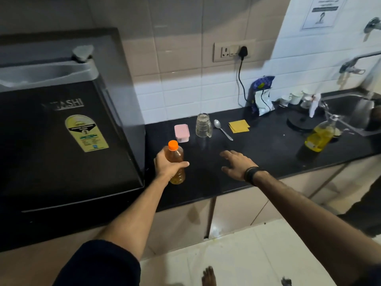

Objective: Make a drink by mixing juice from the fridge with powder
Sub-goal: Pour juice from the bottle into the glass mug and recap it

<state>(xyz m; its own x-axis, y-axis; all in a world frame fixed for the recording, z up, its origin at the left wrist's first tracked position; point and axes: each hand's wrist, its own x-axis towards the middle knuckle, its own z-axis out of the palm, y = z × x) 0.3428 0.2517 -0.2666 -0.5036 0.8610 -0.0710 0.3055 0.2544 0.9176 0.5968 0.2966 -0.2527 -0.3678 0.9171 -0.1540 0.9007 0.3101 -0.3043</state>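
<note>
One juice bottle [175, 162] upright in the left hand [168, 166], right hand [237, 165] spread empty beside it.

The bottle [175, 162] in my left hand [167, 166] holds amber juice under a bright orange cap [173, 145]. Left of frame, the fridge [61, 141] is black with a grey top and a yellow-green sticker [86, 133]. The counter [257, 153] is glossy black. At centre sit a pale pink tub [181, 132], a clear glass mug [203, 125], a silver spoon [222, 129] and yellow squares [239, 126]. At right, a clear bottle of yellow liquid [320, 135]. Behind, a blue checked packet [261, 93] and white tiles [185, 96]. My right wrist wears a black band [253, 174]; my left sleeve [103, 265] is navy.
</note>
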